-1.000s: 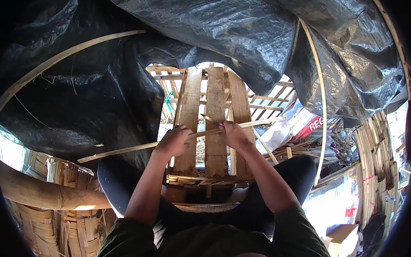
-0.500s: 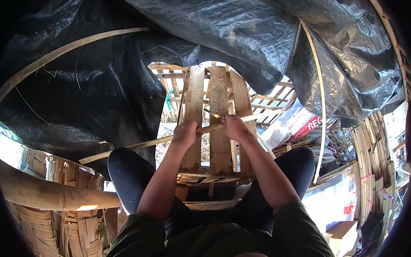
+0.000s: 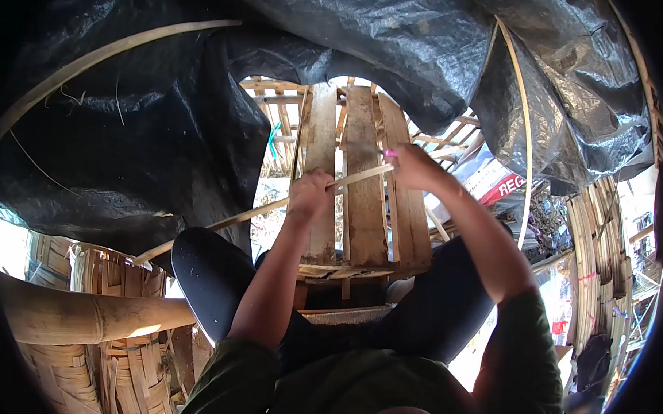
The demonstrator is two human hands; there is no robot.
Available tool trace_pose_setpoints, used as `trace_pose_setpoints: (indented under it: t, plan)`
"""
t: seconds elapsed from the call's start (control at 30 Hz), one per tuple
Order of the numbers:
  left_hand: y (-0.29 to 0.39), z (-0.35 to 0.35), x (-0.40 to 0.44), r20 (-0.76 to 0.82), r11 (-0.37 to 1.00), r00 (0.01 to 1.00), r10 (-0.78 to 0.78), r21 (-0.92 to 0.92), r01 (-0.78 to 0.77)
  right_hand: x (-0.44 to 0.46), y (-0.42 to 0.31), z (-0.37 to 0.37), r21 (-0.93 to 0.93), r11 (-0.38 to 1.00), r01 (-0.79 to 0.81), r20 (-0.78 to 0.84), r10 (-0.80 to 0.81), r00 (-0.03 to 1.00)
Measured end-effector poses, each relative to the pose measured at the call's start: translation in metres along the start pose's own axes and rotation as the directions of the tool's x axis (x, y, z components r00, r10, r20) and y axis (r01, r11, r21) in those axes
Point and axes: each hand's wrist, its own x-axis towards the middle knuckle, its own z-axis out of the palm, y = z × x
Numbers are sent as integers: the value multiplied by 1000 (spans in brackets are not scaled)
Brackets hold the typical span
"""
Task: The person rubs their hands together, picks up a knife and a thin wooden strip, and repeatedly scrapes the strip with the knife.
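My left hand (image 3: 311, 193) is closed around a long, thin bamboo strip (image 3: 363, 175), which slants from beside my left knee up to the right across the wooden planks (image 3: 365, 215). In my right hand (image 3: 417, 168) is a knife (image 3: 390, 153) with a pink part showing at the fist; its blade points left and is blurred by motion. The right fist is close to the strip's upper right end, and I cannot tell whether it touches it. Beneath both hands lie the planks, set side by side with gaps.
Black plastic sheeting (image 3: 151, 149) hangs in front and on the left. A thick bamboo pole (image 3: 101, 319) lies at lower left above woven bamboo (image 3: 132, 375). Bundled bamboo strips (image 3: 596, 253) stand at right, near a red and white printed sheet (image 3: 504, 187).
My right hand has moved up and right with the knife, uncovering the strip's right part, which now ends near that fist. My left hand has shifted slightly up and right, still gripping the strip.
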Motion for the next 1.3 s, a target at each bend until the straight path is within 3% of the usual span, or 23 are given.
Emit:
trace_pose_setpoints:
  t: [0.07,0.2,0.3,0.33,0.5,0.53,0.6,0.73,0.8,0.87,0.9,0.93,1.03,1.1,1.23,1.3]
  plan:
    - [5,-3,3,96,999,994,-43,36,39,-7,-1,-17,-57,998,22,-32,-24,999]
    - [7,6,4,68,999,998,-11,52,7,9,47,11,38,999,4,-108,1,994]
    - [14,5,1,-34,999,999,41,19,-40,19,56,34,168,918,-358,-107,378,920]
    - [14,7,1,-106,996,991,87,2,-87,10,34,23,293,838,-461,18,477,879]
    - [12,8,1,-126,996,989,83,32,-79,28,101,57,153,801,-579,-24,589,808]
    - [12,8,2,-113,996,990,82,26,-79,29,114,65,151,794,-589,-16,598,802]
    - [10,10,4,-118,996,989,86,7,-85,23,133,77,50,886,-460,-170,462,871]
    - [11,6,3,-82,987,984,159,0,-160,9,120,77,287,793,-538,-115,586,802]
    - [11,7,5,-66,988,986,150,-14,-151,7,122,69,239,823,-516,-145,556,819]
    - [9,9,8,-55,991,990,133,-24,-134,8,114,58,339,726,-598,-51,649,759]
    - [8,9,9,-36,991,990,136,-10,-136,14,139,90,286,795,-535,-200,596,778]
    - [8,9,8,-14,990,990,138,2,-138,12,132,104,73,895,-440,-418,428,801]
    - [12,7,9,-25,993,992,120,-12,-121,10,136,101,94,909,-406,-464,401,790]
    - [14,4,10,-23,994,994,108,-16,-108,9,121,62,413,681,-604,-21,670,742]
    - [13,5,12,-26,995,995,95,17,-95,14,117,75,470,648,-600,-8,683,731]
    - [15,4,12,-16,995,995,95,29,-94,12,103,100,399,754,-522,-36,581,813]
